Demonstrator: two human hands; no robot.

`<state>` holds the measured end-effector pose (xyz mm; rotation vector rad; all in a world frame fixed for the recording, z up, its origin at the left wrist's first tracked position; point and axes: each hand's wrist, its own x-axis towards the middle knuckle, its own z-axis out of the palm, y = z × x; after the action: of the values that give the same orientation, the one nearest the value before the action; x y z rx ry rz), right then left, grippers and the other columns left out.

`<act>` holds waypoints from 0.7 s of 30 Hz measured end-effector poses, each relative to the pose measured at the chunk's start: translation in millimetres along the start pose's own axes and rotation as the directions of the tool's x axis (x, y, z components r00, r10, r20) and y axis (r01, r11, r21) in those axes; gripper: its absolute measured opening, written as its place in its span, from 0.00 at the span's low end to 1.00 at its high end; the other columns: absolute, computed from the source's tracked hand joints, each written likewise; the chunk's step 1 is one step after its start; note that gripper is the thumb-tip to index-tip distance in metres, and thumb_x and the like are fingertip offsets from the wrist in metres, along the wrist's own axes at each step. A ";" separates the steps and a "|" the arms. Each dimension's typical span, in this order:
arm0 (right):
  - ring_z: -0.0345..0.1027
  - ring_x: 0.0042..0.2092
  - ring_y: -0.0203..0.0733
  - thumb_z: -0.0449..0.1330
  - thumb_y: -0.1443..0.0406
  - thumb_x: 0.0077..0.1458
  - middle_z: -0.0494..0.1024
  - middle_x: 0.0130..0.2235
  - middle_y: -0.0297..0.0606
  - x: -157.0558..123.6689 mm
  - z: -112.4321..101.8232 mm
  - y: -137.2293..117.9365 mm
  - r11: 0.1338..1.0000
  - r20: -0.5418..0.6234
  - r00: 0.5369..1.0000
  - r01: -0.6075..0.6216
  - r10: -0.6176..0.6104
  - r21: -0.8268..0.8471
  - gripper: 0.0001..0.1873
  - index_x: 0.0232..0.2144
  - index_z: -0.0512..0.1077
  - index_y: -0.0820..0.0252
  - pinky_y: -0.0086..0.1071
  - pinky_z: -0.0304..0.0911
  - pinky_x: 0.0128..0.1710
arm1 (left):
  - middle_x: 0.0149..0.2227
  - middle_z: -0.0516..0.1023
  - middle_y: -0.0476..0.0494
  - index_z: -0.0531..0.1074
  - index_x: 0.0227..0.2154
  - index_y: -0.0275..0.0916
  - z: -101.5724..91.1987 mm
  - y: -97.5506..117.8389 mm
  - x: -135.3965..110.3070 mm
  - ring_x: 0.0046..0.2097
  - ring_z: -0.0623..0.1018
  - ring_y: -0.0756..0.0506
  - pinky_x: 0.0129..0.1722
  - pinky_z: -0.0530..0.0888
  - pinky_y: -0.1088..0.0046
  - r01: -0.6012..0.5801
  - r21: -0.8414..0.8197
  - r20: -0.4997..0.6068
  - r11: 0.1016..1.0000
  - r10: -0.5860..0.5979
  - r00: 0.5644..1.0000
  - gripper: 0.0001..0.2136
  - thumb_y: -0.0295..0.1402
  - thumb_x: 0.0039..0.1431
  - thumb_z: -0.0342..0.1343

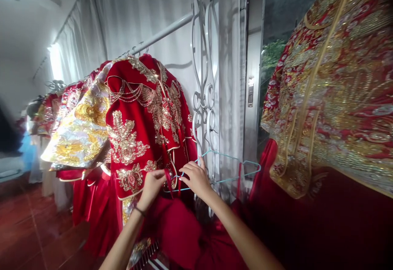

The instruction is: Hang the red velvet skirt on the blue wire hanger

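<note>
A thin teal wire hanger (238,177) is held out in front of me, its right end pointing toward the window side. My right hand (196,178) grips the hanger near its left end, covering part of the wire. Beside it, my left hand (154,184) pinches a narrow red ribbon loop (168,178) at that left end. Another red strip (239,180) hangs across the hanger's right part. Below both hands spreads plain dark red cloth (181,225); how it joins the loops is hidden. Just behind the hands hangs a red jacket with gold embroidery (162,110).
More embroidered garments, one white and gold (89,126), hang along a white rail (166,30) on the left. A scrolled white metal stand (202,98) rises at the rail's end. Close on the right hangs a large gold-and-red jacket (334,94). Red tiled floor (43,225) lies at lower left.
</note>
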<state>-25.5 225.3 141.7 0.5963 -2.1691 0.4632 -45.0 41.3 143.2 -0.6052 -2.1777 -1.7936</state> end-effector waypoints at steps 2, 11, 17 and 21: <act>0.67 0.43 0.42 0.58 0.68 0.52 0.77 0.36 0.33 0.5 -1.7 -1.5 1.000 0.012 1.000 0.002 -0.002 -0.002 0.12 0.40 0.72 0.51 0.53 0.40 0.60 | 0.21 0.77 0.47 0.77 0.22 0.35 18.0 7.7 13.8 0.28 0.74 0.47 0.31 0.71 0.73 -0.081 0.092 0.165 0.992 0.065 0.984 0.10 0.38 0.43 0.58; 0.65 0.51 0.49 0.49 0.66 0.54 0.74 0.48 0.42 -91.8 -33.8 37.6 0.954 -0.219 0.931 -0.298 0.292 0.004 0.21 0.50 0.66 0.56 0.52 0.50 0.56 | 0.34 0.76 0.42 0.72 0.35 0.35 28.0 -18.5 -3.5 0.36 0.75 0.43 0.39 0.71 0.66 -0.204 0.475 0.022 0.856 0.220 0.975 0.13 0.35 0.45 0.55; 0.72 0.40 0.54 0.56 0.63 0.43 0.78 0.35 0.47 -225.9 -38.2 122.0 0.315 -0.126 0.296 -0.934 0.947 0.171 0.12 0.32 0.73 0.60 0.41 0.66 0.40 | 0.44 0.72 0.38 0.68 0.42 0.40 60.9 -12.4 -49.4 0.48 0.70 0.39 0.50 0.66 0.57 -0.455 0.625 0.035 0.635 0.559 0.828 0.13 0.32 0.52 0.50; 0.72 0.36 0.48 0.57 0.67 0.39 0.76 0.26 0.38 -243.4 -25.2 131.6 0.146 0.184 0.184 -0.968 0.966 0.202 0.07 0.26 0.71 0.59 0.33 0.66 0.31 | 0.50 0.67 0.31 0.64 0.49 0.34 79.5 -11.3 -50.0 0.52 0.66 0.35 0.51 0.63 0.54 -0.343 0.720 -0.103 0.603 0.581 0.807 0.20 0.37 0.55 0.48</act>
<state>50.8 408.7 -52.6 -0.8979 -2.2335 1.4856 -1.1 109.4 94.5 -0.5658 -1.9685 -0.6710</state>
